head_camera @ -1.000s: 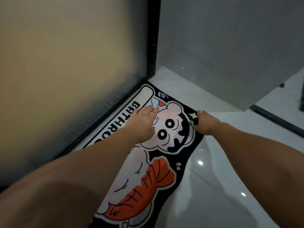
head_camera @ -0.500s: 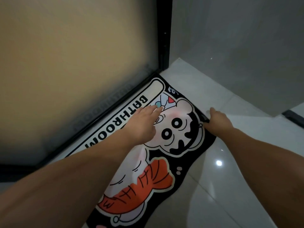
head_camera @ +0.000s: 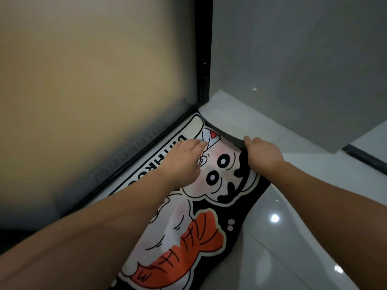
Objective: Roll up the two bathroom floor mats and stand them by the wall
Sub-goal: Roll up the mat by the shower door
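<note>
A black bathroom mat (head_camera: 211,208) with a cartoon figure, an orange shrimp and white lettering lies on the pale floor along the glass door. Its far end is curling up off the tiles. My right hand (head_camera: 263,154) grips that raised far edge at the right corner, fingers wrapped over it. My left hand (head_camera: 182,158) rests flat on the mat near the far end, fingers spread, partly covering the lettering. Only one mat is in view.
A frosted glass door (head_camera: 94,84) in a black frame (head_camera: 204,51) stands to the left. A grey wall (head_camera: 299,59) rises behind the mat's far end. Glossy white floor tiles (head_camera: 293,237) extend to the right, with a dark strip (head_camera: 364,159) at far right.
The mat's far right corner has lifted and begun to fold toward me under my right hand, which moved toward the far end. My left hand stays on the mat; the camera came closer.
</note>
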A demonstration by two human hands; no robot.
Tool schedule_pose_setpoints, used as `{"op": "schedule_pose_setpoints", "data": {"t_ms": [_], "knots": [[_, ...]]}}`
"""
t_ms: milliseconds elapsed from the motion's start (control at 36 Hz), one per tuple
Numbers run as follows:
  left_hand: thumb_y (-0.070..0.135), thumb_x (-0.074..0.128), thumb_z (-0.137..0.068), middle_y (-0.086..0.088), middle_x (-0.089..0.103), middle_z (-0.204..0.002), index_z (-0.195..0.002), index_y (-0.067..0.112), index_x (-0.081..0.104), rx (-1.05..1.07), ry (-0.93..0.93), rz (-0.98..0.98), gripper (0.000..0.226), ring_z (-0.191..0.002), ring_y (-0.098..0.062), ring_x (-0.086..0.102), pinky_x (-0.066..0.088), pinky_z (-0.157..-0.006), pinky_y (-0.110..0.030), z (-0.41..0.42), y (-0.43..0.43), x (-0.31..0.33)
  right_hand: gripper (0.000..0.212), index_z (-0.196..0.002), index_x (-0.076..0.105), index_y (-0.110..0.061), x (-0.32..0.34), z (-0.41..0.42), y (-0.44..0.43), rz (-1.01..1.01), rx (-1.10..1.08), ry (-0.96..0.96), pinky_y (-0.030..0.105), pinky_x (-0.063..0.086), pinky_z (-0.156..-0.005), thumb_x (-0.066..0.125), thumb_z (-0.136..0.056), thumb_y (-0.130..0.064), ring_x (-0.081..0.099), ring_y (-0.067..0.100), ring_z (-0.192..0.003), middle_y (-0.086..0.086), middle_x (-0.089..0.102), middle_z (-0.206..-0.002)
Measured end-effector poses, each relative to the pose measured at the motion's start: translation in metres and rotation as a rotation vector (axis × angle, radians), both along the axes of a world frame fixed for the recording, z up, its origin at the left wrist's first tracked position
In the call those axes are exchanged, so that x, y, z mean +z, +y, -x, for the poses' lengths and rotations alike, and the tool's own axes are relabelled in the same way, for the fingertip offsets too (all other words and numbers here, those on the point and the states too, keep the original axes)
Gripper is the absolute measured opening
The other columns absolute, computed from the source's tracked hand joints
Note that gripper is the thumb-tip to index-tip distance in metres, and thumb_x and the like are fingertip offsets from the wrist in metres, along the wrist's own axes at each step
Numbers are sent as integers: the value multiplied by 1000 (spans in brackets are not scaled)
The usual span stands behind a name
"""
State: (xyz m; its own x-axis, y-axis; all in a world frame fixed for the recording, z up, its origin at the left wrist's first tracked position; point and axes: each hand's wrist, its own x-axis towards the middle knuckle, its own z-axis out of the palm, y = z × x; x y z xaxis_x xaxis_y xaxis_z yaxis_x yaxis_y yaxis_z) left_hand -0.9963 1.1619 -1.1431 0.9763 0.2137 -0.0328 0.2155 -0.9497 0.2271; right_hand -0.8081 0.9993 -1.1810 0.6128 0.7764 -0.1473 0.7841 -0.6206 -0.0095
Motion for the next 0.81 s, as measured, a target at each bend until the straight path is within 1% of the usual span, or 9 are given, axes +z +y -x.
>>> {"op": "schedule_pose_setpoints", "data": {"t_ms": [194,278,361,417,500,556,611,694,806], "knots": [[44,59,-81,-8,35,-146,-143,14,26,-43,-139,-9,77,-133,-23,30,20,-113,-36,-6,6,34,59,-133,35,-16,95,16,-12,-73,346,-223,35,43,-61,53,-78,-10,57,29,-86,7,54,-102],[52,65,-75,-7,38,-143,-141,16,28,-56,-199,-10,84,-130,-23,33,22,-111,-36,-12,4,51,60,-131,38,-22,139,25,-30,-117,446,-242,30,40,-57,58,-76,-11,57,27,-81,3,56,-100],[47,67,-77,-5,45,-137,-136,17,37,-62,-211,100,73,-126,-23,40,30,-106,-36,-21,-2,67,59,-129,45,-22,171,34,-48,-157,453,-254,29,35,-56,58,-73,-9,59,29,-76,4,58,-95],[37,62,-81,-2,58,-114,-121,24,50,-73,-161,220,44,-106,-23,54,42,-86,-33,-25,-8,75,57,-130,45,-22,183,39,-59,-168,440,-263,29,35,-57,57,-75,-14,59,29,-78,4,58,-96],[20,51,-84,-2,62,-93,-109,28,52,-66,-103,264,26,-85,-24,57,41,-68,-32,-27,-13,87,55,-134,35,-26,193,45,-73,-108,439,-246,30,40,-63,42,-81,-39,56,25,-83,2,54,-99],[13,47,-84,-6,61,-93,-109,26,49,-107,-100,231,28,-84,-26,56,40,-67,-33,-28,-12,97,61,-136,30,-28,198,46,-77,-64,421,-237,30,42,-66,29,-84,-59,55,22,-86,0,53,-102],[12,45,-85,-5,60,-91,-105,27,48,-151,-51,211,26,-84,-28,56,42,-67,-35,-26,-9,111,58,-131,34,-30,204,44,-74,-46,396,-258,30,41,-64,24,-85,-64,57,21,-86,-2,56,-103],[11,43,-84,-2,60,-90,-102,30,50,-184,26,196,27,-85,-26,56,44,-68,-35,-23,-5,132,39,-119,44,-32,215,42,-60,12,399,-252,30,39,-63,38,-88,-55,59,21,-85,-4,61,-102],[12,44,-82,-6,63,-96,-103,29,51,-229,39,178,28,-86,-26,57,47,-74,-39,-17,-10,150,31,-113,46,-35,217,54,-36,-18,380,-3,34,45,-66,53,-84,-40,57,21,-78,-3,63,-89]]}}
